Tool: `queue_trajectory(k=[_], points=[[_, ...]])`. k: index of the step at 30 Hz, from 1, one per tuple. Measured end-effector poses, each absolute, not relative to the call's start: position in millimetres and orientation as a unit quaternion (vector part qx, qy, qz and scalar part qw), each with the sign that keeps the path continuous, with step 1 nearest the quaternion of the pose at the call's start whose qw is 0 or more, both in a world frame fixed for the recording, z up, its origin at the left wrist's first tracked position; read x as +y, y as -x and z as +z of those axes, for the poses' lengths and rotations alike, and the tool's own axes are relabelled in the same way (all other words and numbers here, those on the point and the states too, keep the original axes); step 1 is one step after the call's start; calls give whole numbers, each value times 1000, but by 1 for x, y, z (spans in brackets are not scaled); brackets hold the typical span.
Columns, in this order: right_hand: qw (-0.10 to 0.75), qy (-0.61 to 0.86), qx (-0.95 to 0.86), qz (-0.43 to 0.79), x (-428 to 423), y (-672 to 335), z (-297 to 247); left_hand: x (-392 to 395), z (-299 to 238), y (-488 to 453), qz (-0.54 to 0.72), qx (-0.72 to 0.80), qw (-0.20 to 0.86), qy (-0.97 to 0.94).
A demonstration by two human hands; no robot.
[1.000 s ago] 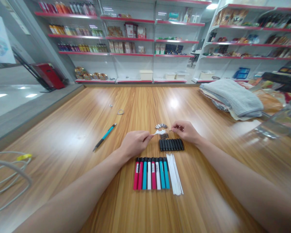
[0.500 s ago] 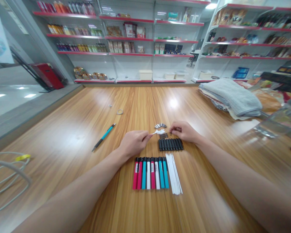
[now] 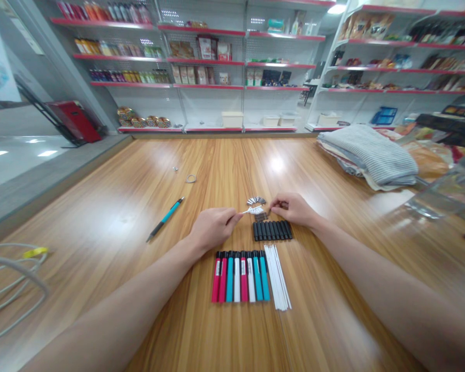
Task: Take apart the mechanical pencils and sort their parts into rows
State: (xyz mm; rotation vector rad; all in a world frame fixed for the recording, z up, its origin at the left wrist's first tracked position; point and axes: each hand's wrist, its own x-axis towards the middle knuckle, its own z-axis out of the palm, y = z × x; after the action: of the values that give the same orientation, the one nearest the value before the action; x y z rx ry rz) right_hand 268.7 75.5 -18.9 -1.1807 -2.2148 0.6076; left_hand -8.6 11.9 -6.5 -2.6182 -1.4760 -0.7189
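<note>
My left hand (image 3: pixel 214 227) is closed on a thin white pen refill (image 3: pixel 251 210), whose tip points right, above a small group of white parts. My right hand (image 3: pixel 292 208) pinches at the right end of the small springs (image 3: pixel 261 217); whatever is between its fingertips is too small to make out. Silver cone tips (image 3: pixel 256 201) form an arc just beyond. Below the hands lie a row of black grips (image 3: pixel 272 231), a row of red, teal and white pen barrels (image 3: pixel 240 277), and a bundle of white refills (image 3: pixel 278 278).
A complete teal pen (image 3: pixel 165 219) lies left, with a grey ring (image 3: pixel 191 179) behind it. Coiled cable (image 3: pixel 19 289) is at the left edge. Folded striped cloth (image 3: pixel 368 155) and a clear container (image 3: pixel 442 186) stand right. Stocked shelves (image 3: pixel 205 62) line the back.
My right hand has shifted slightly left, its fingertips nearer the springs. The left hand keeps its hold on the refill almost unmoved.
</note>
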Motion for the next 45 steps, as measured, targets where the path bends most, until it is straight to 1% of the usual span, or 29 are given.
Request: queue_trajectory(k=[18,42,45], points=[[263,405,-843,236,69,-263,-11,10,-3,8,-229,-472,29,851],[254,416,-841,237,67,-263,-11,11,-4,9,-238,-466,26,852],[263,417,-836,239,66,-263,-10,11,-4,9,-242,-462,26,853]])
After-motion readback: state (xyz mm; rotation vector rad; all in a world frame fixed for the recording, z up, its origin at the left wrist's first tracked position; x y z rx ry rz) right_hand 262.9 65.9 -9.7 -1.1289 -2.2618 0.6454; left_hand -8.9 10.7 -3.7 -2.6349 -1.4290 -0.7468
